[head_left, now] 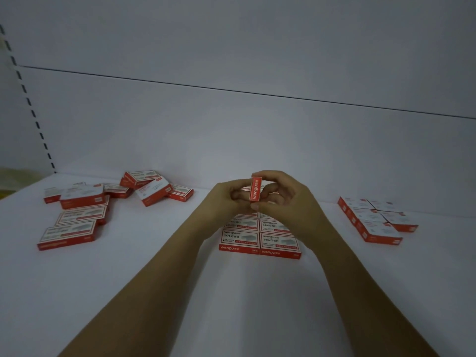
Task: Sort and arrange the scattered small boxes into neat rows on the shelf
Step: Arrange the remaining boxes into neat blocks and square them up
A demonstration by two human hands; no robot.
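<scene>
I hold one small red and white box [255, 189] upright on end above the middle of the white shelf [154, 279]. My right hand [286, 199] pinches it between thumb and fingers, and my left hand [226, 202] grips it from the left side. Beneath my hands lie several like boxes in a neat two-column block [260, 238], partly hidden by my wrists. A loose scattered heap of boxes [103, 202] lies at the left. Another tidy block of boxes [373, 220] sits at the right.
The white back panel [257, 124] rises behind the shelf, with a slotted upright [31, 109] at the far left. Something yellowish [10, 179] shows at the left edge. Bare shelf surface lies in front of the boxes.
</scene>
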